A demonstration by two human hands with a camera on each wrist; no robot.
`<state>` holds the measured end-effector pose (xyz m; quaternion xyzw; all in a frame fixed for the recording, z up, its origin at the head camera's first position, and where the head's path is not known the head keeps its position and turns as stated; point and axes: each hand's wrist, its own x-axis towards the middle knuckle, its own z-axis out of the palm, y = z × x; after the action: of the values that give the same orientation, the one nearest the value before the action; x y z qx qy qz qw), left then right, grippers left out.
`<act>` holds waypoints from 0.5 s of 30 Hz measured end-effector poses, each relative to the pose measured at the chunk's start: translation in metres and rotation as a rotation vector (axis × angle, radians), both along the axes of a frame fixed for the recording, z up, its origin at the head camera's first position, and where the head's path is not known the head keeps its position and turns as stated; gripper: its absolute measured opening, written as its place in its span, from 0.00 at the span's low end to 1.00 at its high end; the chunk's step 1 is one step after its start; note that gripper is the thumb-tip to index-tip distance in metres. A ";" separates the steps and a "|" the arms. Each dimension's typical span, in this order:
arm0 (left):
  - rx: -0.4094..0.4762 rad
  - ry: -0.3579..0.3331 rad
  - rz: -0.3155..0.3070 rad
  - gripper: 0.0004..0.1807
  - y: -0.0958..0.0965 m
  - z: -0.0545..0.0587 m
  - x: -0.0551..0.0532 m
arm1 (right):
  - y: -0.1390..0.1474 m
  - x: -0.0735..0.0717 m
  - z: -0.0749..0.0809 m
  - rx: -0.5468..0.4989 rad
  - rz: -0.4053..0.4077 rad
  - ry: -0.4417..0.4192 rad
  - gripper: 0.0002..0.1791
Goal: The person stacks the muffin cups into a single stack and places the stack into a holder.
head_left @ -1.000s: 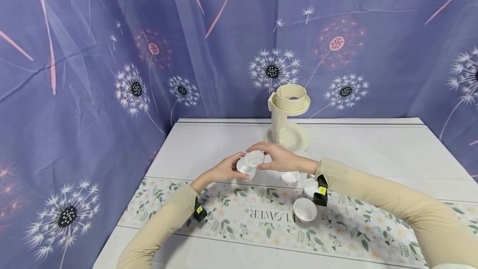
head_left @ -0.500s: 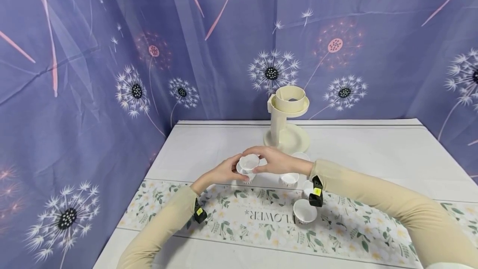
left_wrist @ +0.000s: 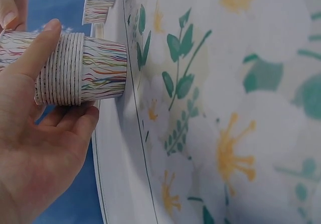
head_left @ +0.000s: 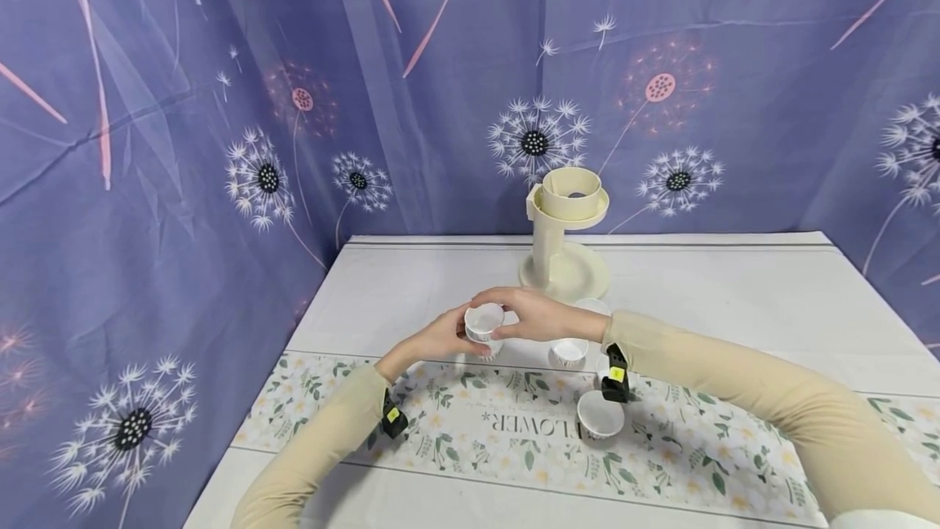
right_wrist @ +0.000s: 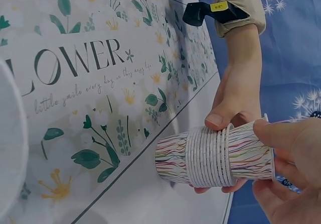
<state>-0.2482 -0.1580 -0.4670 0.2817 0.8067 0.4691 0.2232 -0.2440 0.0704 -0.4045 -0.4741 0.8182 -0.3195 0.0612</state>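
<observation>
My left hand [head_left: 444, 335] grips a stack of paper cups [left_wrist: 103, 68], thumb on one side and fingers curled round the other. Wavy coloured lines cover the cups, and their white rims lie packed together. My right hand [head_left: 539, 317] pinches a single paper cup [right_wrist: 251, 156] between thumb and fingers. In the right wrist view this cup's base end sits in the mouth of the stack, its wider end still standing out. From the head view, the white inside of the upper cup [head_left: 484, 318] shows; the hands hide part of the stack.
More paper cups stand to the right: one in front [head_left: 600, 415], one near the right wrist [head_left: 569, 352], others partly hidden by the right arm. Behind them is a cream stand [head_left: 545, 247] with a ring top and round base. A flowered band crosses the white tablecloth [head_left: 411, 276].
My right hand has moved left and slightly down with its cup, which now lines up over the stack. My left hand has stayed in place.
</observation>
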 end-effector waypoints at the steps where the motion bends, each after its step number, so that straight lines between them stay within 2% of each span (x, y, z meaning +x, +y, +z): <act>1: 0.001 -0.001 -0.003 0.43 0.000 0.003 0.002 | -0.001 0.000 0.000 0.005 -0.001 0.002 0.29; 5: 0.003 -0.005 -0.021 0.41 0.002 0.017 0.008 | -0.004 -0.001 0.000 0.016 0.001 -0.006 0.29; 7: 0.007 -0.003 -0.021 0.40 0.003 0.020 0.009 | -0.005 -0.001 -0.001 0.023 0.006 -0.005 0.29; 13: -0.005 0.004 0.011 0.44 0.001 0.001 0.001 | -0.004 0.000 -0.001 0.065 0.015 -0.011 0.29; 15: -0.004 0.003 0.018 0.44 0.001 0.000 0.000 | -0.004 0.000 -0.001 0.084 0.011 -0.008 0.29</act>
<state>-0.2481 -0.1572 -0.4675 0.2748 0.8104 0.4691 0.2181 -0.2437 0.0668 -0.4058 -0.4743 0.8280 -0.2865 0.0857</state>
